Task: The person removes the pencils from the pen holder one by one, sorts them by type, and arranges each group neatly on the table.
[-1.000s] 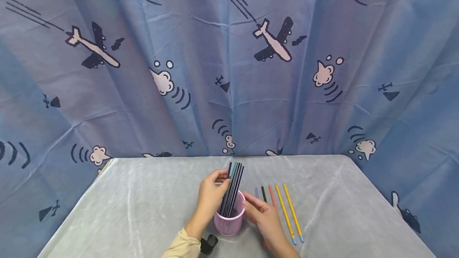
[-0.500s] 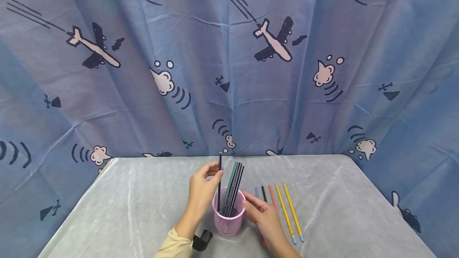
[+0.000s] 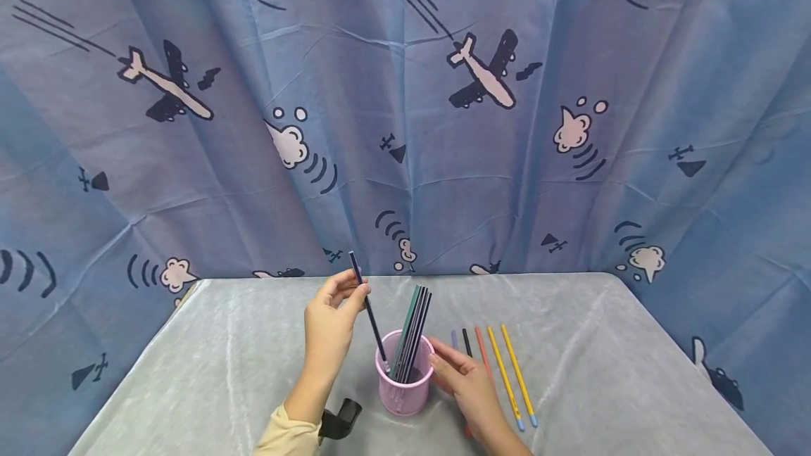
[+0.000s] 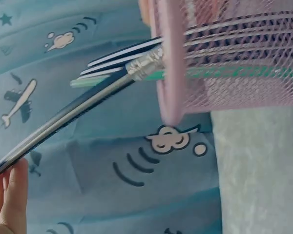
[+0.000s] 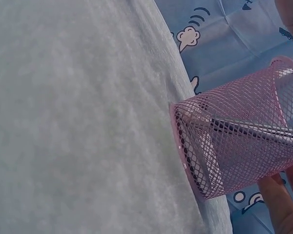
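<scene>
Head view: what are we gripping?
– We're pinching a dark pencil (image 3: 370,312) in our left hand (image 3: 326,322), lower end sitting at the pink cup (image 3: 403,400)'s mouth; our right hand (image 3: 470,384)'s gripping the cup's right side.

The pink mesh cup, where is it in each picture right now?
Head: pink mesh cup, low, centre.
Left wrist: cup, upper right, cropped by the edge.
Right wrist: cup, right side, cropped by the edge.
Shared landmark: blue patterned curtain.
</scene>
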`<move>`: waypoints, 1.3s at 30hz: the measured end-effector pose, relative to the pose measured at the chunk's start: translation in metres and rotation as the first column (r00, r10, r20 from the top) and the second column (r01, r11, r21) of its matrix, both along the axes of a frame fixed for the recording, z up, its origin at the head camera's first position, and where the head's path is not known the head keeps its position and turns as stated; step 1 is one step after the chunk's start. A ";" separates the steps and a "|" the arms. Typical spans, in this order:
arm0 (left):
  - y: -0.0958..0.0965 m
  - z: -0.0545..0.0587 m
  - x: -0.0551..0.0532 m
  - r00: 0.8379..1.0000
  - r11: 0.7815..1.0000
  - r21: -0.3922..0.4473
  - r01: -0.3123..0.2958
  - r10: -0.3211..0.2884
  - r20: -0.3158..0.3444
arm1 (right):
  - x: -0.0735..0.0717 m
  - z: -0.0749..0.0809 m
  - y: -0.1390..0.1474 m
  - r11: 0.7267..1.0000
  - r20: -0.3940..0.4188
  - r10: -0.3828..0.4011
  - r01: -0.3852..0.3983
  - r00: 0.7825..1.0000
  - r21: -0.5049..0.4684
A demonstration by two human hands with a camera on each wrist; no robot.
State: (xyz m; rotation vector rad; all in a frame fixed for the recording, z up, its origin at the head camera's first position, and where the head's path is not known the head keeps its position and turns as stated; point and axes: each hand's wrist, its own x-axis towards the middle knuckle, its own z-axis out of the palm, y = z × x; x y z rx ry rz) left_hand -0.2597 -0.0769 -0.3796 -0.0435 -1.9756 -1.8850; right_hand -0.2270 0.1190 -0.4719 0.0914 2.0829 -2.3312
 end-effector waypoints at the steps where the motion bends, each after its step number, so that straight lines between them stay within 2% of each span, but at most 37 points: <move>1: -0.002 0.002 0.000 1.000 1.000 0.012 0.002 -0.002 -0.004 | 0.000 0.000 0.000 1.000 0.000 0.000 0.000 1.000 0.003; 9: -0.024 0.014 0.000 0.999 0.999 0.047 -0.012 0.014 -0.037 | -0.001 -0.002 0.000 1.000 -0.003 -0.004 0.004 1.000 0.003; 17: -0.041 0.012 -0.002 0.999 1.000 0.004 -0.017 0.017 0.035 | 0.000 -0.001 -0.001 1.000 -0.014 0.007 -0.008 1.000 -0.018; 21: -0.045 0.005 -0.005 0.996 1.000 -0.024 0.016 -0.013 0.083 | 0.001 -0.001 -0.001 1.000 -0.012 0.005 -0.005 1.000 -0.018; 26: -0.044 -0.011 -0.010 0.984 0.994 -0.083 0.065 -0.050 0.168 | 0.001 -0.002 -0.001 1.000 -0.007 -0.001 0.001 1.000 -0.026; 33: -0.043 -0.031 -0.015 0.940 0.985 -0.064 0.159 -0.131 0.316 | 0.001 -0.002 0.002 1.000 -0.008 0.003 -0.003 1.000 -0.022; 39: -0.045 -0.048 -0.019 0.913 0.975 -0.104 0.195 -0.142 0.381 | 0.000 -0.003 0.003 0.999 -0.012 0.019 -0.019 1.000 -0.028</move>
